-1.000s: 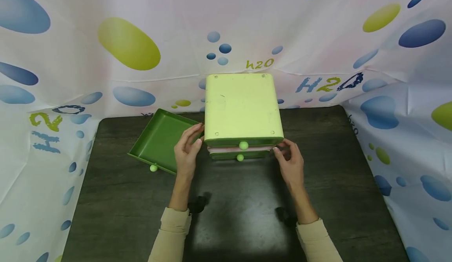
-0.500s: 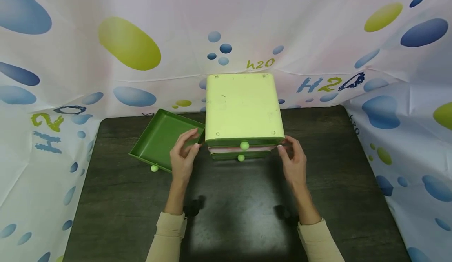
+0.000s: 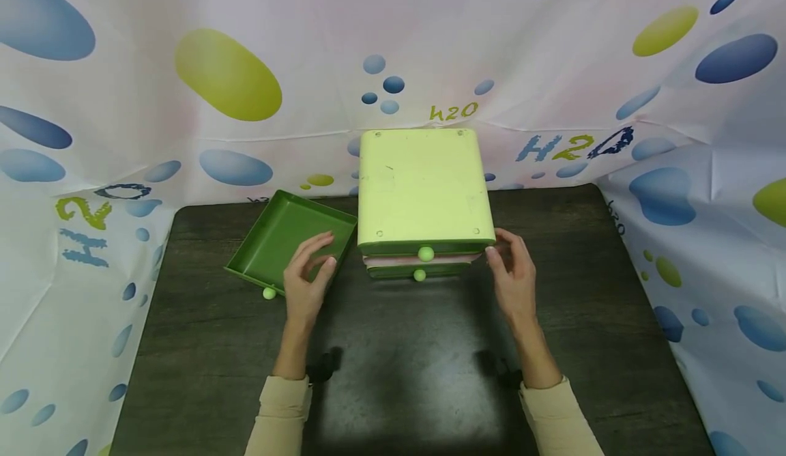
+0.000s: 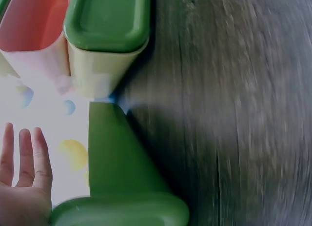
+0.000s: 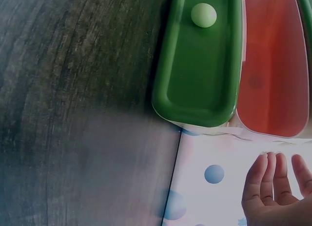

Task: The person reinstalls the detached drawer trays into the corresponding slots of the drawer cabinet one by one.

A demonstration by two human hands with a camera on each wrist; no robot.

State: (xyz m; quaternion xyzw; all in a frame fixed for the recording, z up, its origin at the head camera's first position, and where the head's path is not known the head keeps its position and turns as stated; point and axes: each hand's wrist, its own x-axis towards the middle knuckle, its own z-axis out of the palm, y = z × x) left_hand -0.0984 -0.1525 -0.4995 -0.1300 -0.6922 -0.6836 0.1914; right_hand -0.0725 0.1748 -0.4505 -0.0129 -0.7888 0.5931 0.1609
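Observation:
A small stacked drawer cabinet (image 3: 424,186) with a light yellow top stands at the back of the table. Its top and bottom levels have green drawer fronts with round pale-green knobs. Between them, the pink middle level (image 5: 275,65) is an empty slot. To the cabinet's left lies a loose green drawer (image 3: 279,237), empty and turned at an angle. Above that drawer's right part is my left hand (image 3: 306,289), fingers loosely bent and holding nothing. Close to the cabinet's front right corner, my right hand (image 3: 517,282) has relaxed fingers; whether they touch it I cannot tell.
The dark wood-look table (image 3: 417,360) extends in front of the cabinet and on both sides. Behind and beside it hangs a white curtain (image 3: 319,46) printed with blue and yellow-green spots and lettering.
My left hand has drawn away from the cabinet's left side, moving left and slightly nearer me. My right hand has shifted a little rightward. Cabinet and loose drawer stay in place.

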